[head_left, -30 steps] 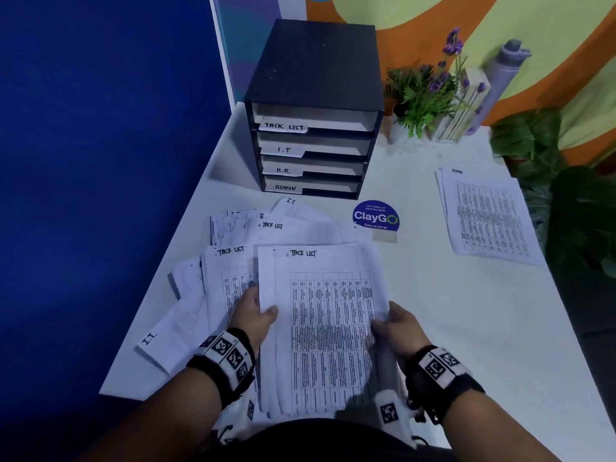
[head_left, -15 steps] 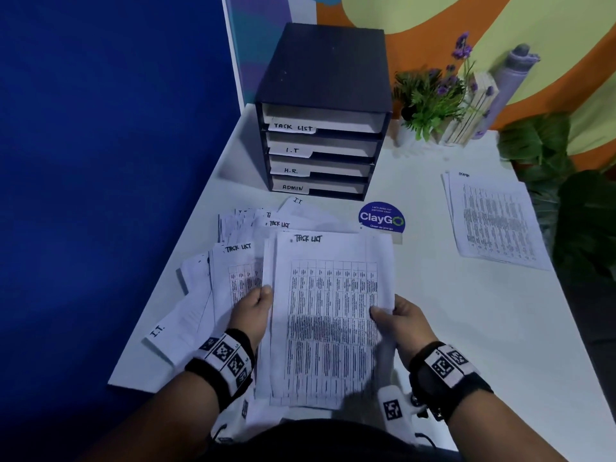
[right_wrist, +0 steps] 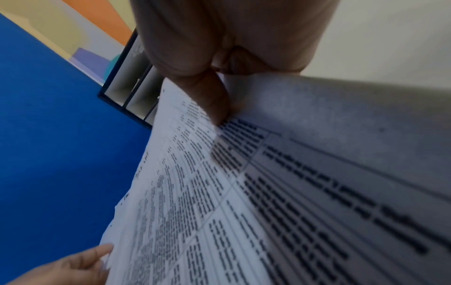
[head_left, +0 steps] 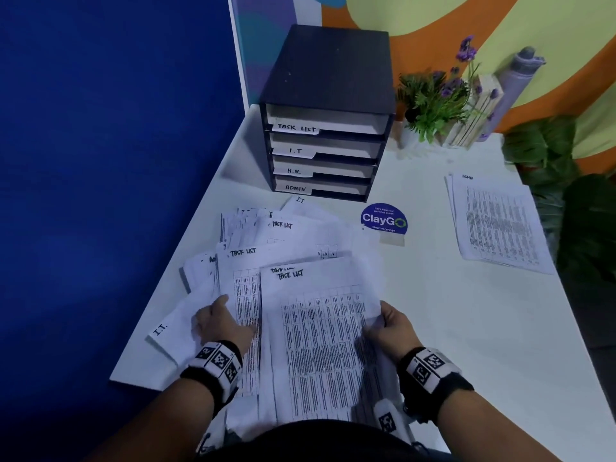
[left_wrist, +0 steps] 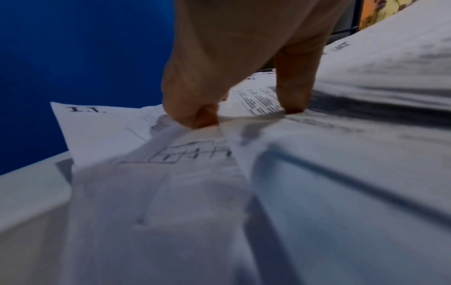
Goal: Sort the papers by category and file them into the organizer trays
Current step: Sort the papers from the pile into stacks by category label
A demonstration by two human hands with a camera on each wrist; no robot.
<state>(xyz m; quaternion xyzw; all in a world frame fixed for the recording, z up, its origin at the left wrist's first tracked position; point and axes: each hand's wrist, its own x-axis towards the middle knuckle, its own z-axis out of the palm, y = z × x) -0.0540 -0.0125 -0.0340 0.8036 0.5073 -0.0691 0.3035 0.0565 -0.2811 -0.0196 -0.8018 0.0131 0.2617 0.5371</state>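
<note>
Papers (head_left: 320, 345) headed Task List: right grip (head_left: 388, 330) pinches this sheaf at its right edge, thumb on top. Left grip (head_left: 221, 323) bears on loose sheets (head_left: 276, 248) fanned over the surface (head_left: 450, 345); whether it pinches one, we cannot tell. Sheaf judged light, limp, slippery: hold mid-edge and support beneath. Head view alone reads the organizer (head_left: 328, 78) labels; left wrist view alone shows fingertip contact.

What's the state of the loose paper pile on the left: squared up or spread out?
Spread out: the pile fans over the table, with staggered TASK LIST and I.T. headings showing.
</note>
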